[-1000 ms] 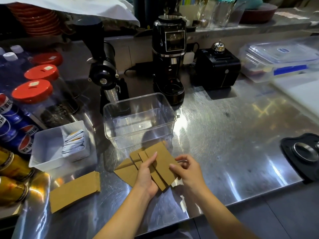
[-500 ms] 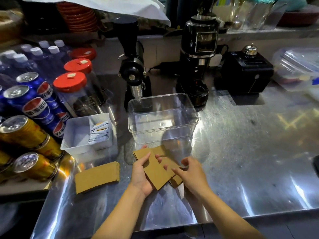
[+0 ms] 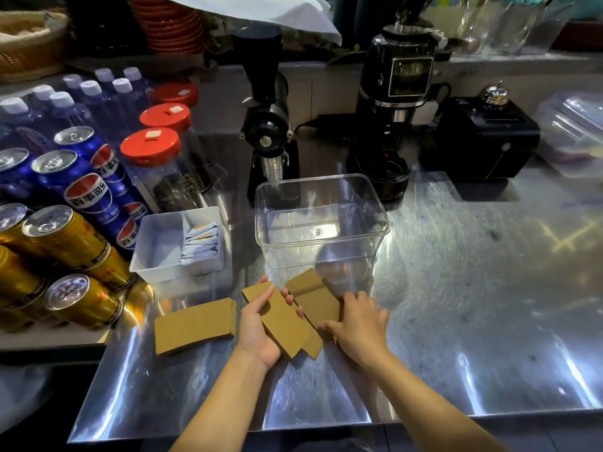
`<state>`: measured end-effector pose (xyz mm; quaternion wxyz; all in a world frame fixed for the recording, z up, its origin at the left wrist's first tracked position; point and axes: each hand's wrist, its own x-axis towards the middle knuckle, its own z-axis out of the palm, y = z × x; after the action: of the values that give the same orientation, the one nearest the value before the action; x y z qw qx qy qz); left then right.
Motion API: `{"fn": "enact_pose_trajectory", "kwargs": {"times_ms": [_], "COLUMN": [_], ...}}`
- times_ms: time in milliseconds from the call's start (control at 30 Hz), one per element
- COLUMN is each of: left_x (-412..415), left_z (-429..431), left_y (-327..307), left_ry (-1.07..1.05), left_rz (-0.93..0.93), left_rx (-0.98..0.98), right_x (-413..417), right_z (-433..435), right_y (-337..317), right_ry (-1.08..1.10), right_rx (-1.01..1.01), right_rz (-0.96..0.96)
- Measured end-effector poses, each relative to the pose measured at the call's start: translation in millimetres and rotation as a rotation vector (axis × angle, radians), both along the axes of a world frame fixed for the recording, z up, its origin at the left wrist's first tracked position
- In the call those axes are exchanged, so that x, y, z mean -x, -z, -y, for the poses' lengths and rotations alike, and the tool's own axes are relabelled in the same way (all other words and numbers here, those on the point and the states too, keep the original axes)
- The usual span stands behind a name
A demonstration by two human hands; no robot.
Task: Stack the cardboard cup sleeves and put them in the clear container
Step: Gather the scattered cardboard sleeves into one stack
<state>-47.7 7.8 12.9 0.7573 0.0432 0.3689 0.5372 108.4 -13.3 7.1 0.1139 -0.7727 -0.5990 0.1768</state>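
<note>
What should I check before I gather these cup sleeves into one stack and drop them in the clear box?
1. Clear container open and empty: ok, no lid on it, nothing inside.
2. Left hand has a sleeve: ok, it grips the sleeve in the left hand by its long edges.
3. Right hand on a sleeve: ok, its fingers press the sleeve under the right hand against the steel counter.
4. Sleeves aligned: not ok, these two are fanned apart at an angle.
5. All sleeves collected: not ok, the separate sleeve pile lies apart, left of the hands.
6. Sleeve count in each pile: cannot tell.
</note>
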Motion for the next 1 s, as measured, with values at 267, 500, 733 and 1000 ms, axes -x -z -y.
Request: {"fn": "enact_pose_trajectory", "kwargs": {"times_ms": [267,500,733,1000], "left_x": [-4,0,-2,3], "left_z": [-1,-4,0,0], "left_y": [3,0,-2,4], "left_ry": [0.013,0.024,0.155,0.05], "left_rz": [0.032,0.036,0.003,0.077], "left_rx": [0.0,0.013,-0.01,-0.096], "right_x": [-4,-14,6,21], "right_z": [0,0,8,14], "right_y": [-4,-13,-28,-21], "right_ry": [0.032,0.234,0.132,0.037], "right_rx": [-0.043,-0.151,-0.112,-0.088], "right_rz": [-0.109,-0.806,-1.212,-1.041]}}
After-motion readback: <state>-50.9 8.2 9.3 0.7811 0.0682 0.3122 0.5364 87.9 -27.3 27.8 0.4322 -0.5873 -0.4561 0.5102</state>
